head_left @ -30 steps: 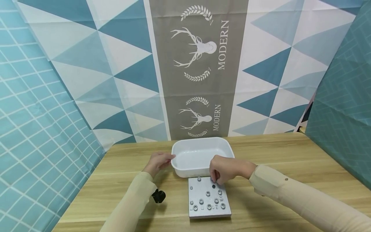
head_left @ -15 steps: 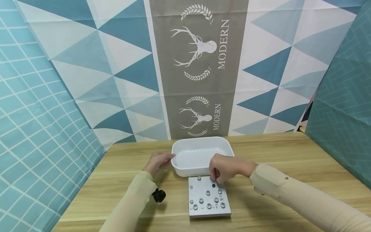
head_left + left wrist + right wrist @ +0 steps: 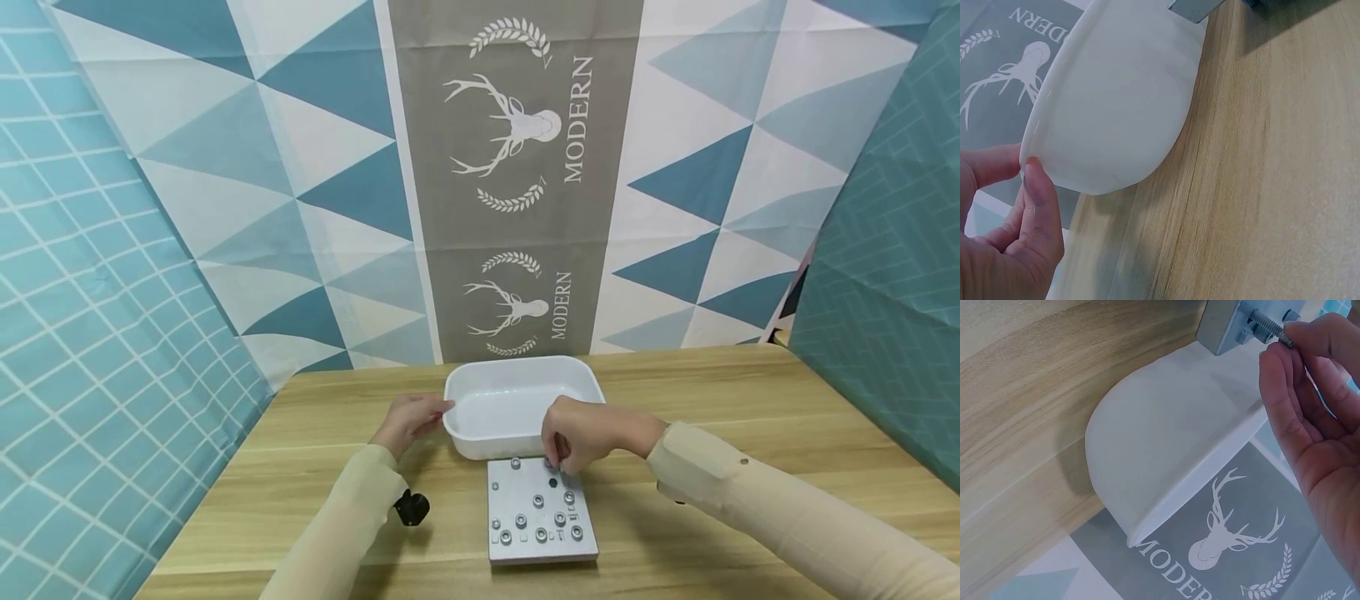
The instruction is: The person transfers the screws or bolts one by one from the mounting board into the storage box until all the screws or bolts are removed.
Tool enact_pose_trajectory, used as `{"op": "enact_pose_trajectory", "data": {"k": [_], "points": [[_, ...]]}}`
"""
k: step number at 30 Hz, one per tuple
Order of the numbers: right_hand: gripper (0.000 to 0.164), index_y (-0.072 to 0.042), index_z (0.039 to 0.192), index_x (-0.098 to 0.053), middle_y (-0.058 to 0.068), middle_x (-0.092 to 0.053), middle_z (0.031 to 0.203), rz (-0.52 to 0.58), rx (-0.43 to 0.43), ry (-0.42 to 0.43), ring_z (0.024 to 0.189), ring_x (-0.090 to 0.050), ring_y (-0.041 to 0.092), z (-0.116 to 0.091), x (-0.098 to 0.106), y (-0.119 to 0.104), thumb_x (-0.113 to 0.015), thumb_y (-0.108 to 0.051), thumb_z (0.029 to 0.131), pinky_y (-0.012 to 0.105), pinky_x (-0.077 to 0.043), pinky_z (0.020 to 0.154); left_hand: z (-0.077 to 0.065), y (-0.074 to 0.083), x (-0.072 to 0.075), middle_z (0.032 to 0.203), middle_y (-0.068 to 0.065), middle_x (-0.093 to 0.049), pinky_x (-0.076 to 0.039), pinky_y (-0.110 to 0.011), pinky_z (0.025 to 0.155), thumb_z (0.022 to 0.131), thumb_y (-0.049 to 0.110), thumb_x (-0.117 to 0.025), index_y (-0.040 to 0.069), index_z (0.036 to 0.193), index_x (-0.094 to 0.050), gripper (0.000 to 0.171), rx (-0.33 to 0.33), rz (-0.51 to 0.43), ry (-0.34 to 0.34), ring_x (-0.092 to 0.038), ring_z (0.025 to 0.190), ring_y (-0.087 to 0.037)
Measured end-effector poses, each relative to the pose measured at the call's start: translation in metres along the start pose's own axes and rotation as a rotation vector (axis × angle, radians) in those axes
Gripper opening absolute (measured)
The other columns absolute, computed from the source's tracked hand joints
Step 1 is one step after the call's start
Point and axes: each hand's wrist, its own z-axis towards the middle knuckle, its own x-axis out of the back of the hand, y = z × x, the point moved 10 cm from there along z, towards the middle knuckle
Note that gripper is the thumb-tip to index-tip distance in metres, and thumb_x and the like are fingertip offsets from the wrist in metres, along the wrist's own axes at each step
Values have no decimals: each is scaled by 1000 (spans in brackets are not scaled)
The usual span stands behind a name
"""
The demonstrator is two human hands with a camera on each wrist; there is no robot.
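Note:
My left hand (image 3: 411,417) pinches the left rim of a white plastic basin (image 3: 480,447), thumb and fingers on either side of it, as the left wrist view shows. In front of the basin lies a silver metal plate (image 3: 513,497) with several socket-head bolts standing in it. Over the plate's far right corner, my right hand (image 3: 583,435) pinches a threaded bolt (image 3: 1267,326) between thumb and fingertips. That bolt stands upright to the plate's face, its tip at the surface and much of its thread showing. Beside it is a dark round hole (image 3: 552,482).
Everything stands on a wood-grain table (image 3: 712,425). A black wrist camera (image 3: 411,507) hangs under the left sleeve. Behind the table hangs a patterned cloth (image 3: 517,233), with a blue tiled cloth (image 3: 90,333) at the left and a teal one (image 3: 885,275) at the right.

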Motion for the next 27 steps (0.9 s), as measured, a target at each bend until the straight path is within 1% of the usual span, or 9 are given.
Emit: {"op": "enact_pose_trajectory", "data": {"k": [5, 10, 16, 23, 27], "points": [[16, -10, 68, -73, -6, -67, 64, 10, 11, 5, 54, -49, -7, -1, 1, 0, -71, 6, 68, 11, -46, 52, 0, -1, -2, 78, -2, -64, -56, -17, 68, 84, 9, -74, -8, 108, -66, 31, -3, -1, 1, -60, 65, -6], [17, -10, 68, -72, -7, -66, 63, 4, 11, 13, 54, -48, -7, -2, 4, 0, -69, 7, 67, 10, -45, 52, -1, 0, -2, 81, -2, -65, -57, -18, 70, 84, 10, -73, -8, 110, -66, 33, -19, 17, 11, -61, 67, -6], [17, -9, 68, -73, -6, -65, 62, 0, 15, 18, 53, -47, -6, -2, 8, -2, -69, 7, 68, 11, -44, 51, -4, 2, -1, 83, -2, -66, -57, -20, 73, 85, 12, -73, -8, 111, -67, 34, -37, 41, 22, -61, 68, -6], [16, -9, 68, -73, -6, -65, 61, -5, 7, 20, 53, -47, -7, -1, 11, 0, -70, 6, 68, 11, -45, 51, -8, 6, -1, 79, -1, -65, -55, -17, 67, 83, 12, -74, -7, 106, -69, 29, -39, 27, 5, -61, 67, -6], [16, -10, 67, -72, -7, -65, 62, -3, 0, 17, 53, -47, -6, -1, 11, 1, -71, 6, 69, 11, -45, 51, -6, 4, 0, 81, -2, -66, -55, -18, 69, 84, 12, -73, -7, 110, -68, 33, -29, 20, 15, -61, 68, -6]]}}
